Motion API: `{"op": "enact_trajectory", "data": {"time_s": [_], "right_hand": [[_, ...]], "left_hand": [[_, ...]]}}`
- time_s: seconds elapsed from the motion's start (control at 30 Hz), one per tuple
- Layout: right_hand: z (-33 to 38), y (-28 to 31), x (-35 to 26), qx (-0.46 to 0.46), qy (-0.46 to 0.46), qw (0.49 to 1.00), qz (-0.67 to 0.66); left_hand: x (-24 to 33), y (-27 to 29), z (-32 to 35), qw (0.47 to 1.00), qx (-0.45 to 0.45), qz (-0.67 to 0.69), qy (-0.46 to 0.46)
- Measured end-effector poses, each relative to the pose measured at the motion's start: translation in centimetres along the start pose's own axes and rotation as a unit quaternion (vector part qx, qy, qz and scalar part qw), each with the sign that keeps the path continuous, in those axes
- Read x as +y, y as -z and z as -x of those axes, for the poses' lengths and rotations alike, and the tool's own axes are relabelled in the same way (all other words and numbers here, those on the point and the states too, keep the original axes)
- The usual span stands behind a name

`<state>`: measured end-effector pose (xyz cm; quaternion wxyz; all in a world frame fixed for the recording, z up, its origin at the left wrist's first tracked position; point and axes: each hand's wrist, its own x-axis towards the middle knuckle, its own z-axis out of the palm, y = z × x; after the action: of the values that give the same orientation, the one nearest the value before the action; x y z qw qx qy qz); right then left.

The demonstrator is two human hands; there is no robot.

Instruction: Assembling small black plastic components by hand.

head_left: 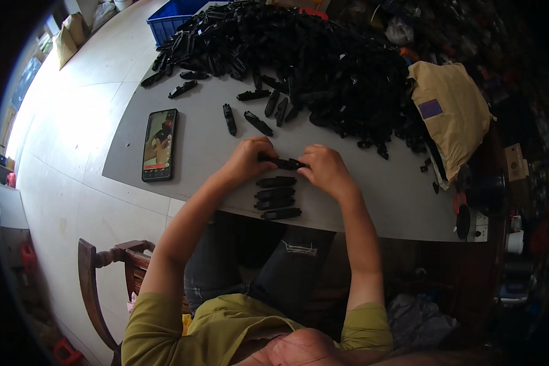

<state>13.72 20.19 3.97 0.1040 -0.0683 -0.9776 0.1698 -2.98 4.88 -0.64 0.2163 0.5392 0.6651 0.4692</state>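
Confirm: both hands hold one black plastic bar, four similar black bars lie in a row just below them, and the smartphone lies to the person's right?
Not quite. In the head view the smartphone lies to the person's left. Left hand and right hand do hold one black plastic bar, with four similar black bars below.

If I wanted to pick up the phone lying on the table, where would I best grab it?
Probably by its two long edges, from above. The phone lies flat, screen up, on the grey table, apart from the black parts pile, so both sides are free.
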Motion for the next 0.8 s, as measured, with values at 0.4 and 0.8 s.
{"op": "enact_trajectory", "data": {"time_s": [0.4,0.8], "right_hand": [[2.2,-1.3,3.5,0.237,-0.173,0.956,-0.001],[3.9,-1.2,8.4,0.199,-0.285,0.934,0.080]], "left_hand": [[0.6,0.2,0.7,0.997,-0.018,-0.043,-0.063],[0.8,0.5,-1.0,0.952,0.073,-0.295,0.033]]}}
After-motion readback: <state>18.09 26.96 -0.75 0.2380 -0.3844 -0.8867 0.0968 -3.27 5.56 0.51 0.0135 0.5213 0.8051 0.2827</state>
